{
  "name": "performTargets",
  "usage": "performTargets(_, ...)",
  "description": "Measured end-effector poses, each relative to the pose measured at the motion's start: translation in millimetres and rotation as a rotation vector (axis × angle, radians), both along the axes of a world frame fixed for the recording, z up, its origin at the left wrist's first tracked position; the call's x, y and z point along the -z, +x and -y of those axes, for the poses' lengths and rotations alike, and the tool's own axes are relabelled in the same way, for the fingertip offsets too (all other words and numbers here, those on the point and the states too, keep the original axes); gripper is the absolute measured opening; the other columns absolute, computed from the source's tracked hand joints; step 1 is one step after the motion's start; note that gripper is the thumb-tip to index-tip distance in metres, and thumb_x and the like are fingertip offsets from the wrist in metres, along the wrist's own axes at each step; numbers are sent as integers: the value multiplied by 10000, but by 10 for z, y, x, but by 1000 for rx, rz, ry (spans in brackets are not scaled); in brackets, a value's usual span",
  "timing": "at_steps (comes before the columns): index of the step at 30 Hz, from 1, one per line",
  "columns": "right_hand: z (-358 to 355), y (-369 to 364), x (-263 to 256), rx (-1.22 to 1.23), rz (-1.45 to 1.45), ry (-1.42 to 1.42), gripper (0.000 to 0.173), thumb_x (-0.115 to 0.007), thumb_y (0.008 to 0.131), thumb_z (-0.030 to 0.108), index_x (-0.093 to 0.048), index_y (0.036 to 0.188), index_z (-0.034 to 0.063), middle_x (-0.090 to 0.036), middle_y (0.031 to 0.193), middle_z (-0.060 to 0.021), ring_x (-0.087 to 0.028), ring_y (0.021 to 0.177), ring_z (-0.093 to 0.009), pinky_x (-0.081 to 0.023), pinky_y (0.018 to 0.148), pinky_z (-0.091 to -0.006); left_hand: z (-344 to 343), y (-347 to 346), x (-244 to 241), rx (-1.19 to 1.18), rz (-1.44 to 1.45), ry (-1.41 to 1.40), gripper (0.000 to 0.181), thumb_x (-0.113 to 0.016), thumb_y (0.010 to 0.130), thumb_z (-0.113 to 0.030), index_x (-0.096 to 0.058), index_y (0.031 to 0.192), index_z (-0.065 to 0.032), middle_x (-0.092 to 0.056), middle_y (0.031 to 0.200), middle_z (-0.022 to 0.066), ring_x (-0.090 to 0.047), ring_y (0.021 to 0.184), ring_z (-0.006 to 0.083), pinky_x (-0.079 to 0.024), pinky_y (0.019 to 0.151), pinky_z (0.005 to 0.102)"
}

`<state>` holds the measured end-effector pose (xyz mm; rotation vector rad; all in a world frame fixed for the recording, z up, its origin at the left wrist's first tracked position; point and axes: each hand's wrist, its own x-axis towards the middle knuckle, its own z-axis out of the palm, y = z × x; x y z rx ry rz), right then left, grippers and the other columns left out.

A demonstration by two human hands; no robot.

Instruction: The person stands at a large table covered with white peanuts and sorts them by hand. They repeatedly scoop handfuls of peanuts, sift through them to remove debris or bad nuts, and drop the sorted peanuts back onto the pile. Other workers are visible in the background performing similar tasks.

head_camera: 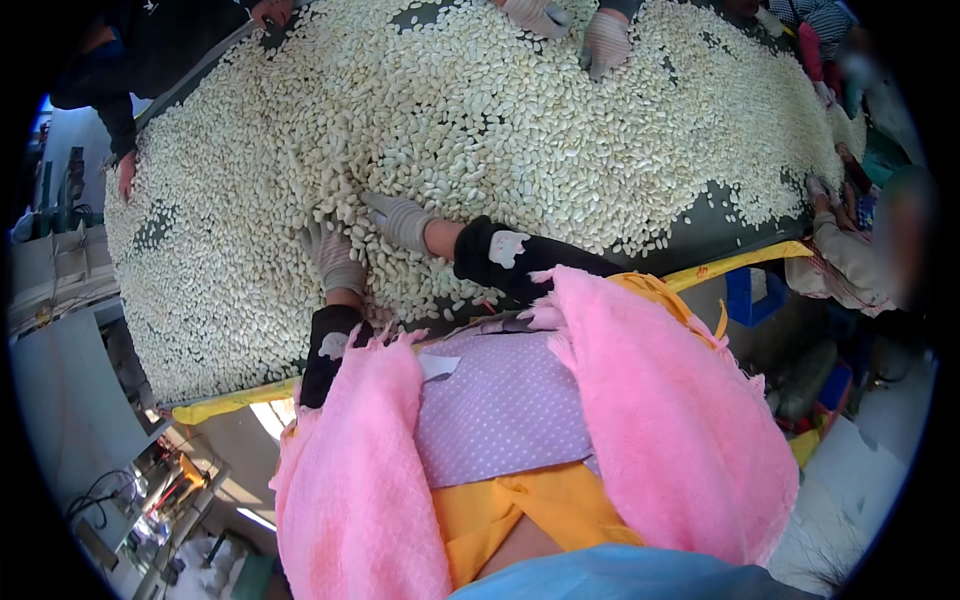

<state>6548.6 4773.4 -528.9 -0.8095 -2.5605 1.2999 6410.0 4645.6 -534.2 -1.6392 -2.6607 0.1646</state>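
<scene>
A broad layer of pale white beans (465, 142) covers a dark belt or table surface (697, 240) before me. My left hand (337, 259), in a striped knit glove with grey fingers, lies palm down among the beans, fingers spread and pointing away from me. Just right of it, my right hand (403, 222) wears a matching glove and reaches leftward, its fingers extended against a loose heap of beans. Some fingertips are sunk among the beans, and both palms are hidden. Neither hand visibly grips anything.
Yellow edging (735, 266) runs along the near side. Across the beans, another person's gloved hands (606, 41) work; a bare hand (126, 176) rests at the far left. More people sit at right, near a blue crate (754, 296). Cables (101, 495) lie lower left.
</scene>
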Motion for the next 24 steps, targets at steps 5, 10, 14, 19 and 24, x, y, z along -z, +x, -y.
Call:
performTargets(5,-216,1058,229,141,-312,13,418,-471,979,184,-521,1387,112,-655,1167,-164,-640,1016,-293,-488,926,-350,-70,101,-170,-81,24,-149,619,-570,835,-280,-478,1427,-123,-364,1553,97,-301,1436,321,-180,1182,551)
performTargets(10,-994,2263,-368,709,-370,-650,386,-485,1009,215,-542,1389,176,-458,642,49,-334,474,-48,-263,394,-201,-129,135,-287,-81,71,-60,633,-623,791,-221,-488,1399,-102,-375,1539,115,-380,1381,356,-232,1181,494)
performTargets(14,-1157,2755,-628,937,-430,-708,338,-518,1012,252,-583,1314,115,-452,619,41,-337,448,-43,-260,382,-215,-63,71,-188,-98,292,190,641,-613,805,-239,-475,1407,-66,-424,1487,176,-371,1387,368,-252,1177,464)
performTargets(19,-620,2963,-945,542,-244,-835,286,-561,1002,288,-632,1199,94,-446,622,52,-325,440,-30,-259,393,-210,-280,512,-561,-1,324,481,452,-638,850,-191,-589,1298,-157,-544,1347,155,-466,1281,367,-373,1074,454)
performTargets(24,-250,3015,-641,174,-118,-493,274,-567,1002,311,-647,1153,96,-513,690,57,-388,493,-16,-303,439,-192,-645,1272,-756,196,486,571,348,-650,848,-47,-648,1190,-109,-620,1199,151,-592,1098,330,-483,950,401)
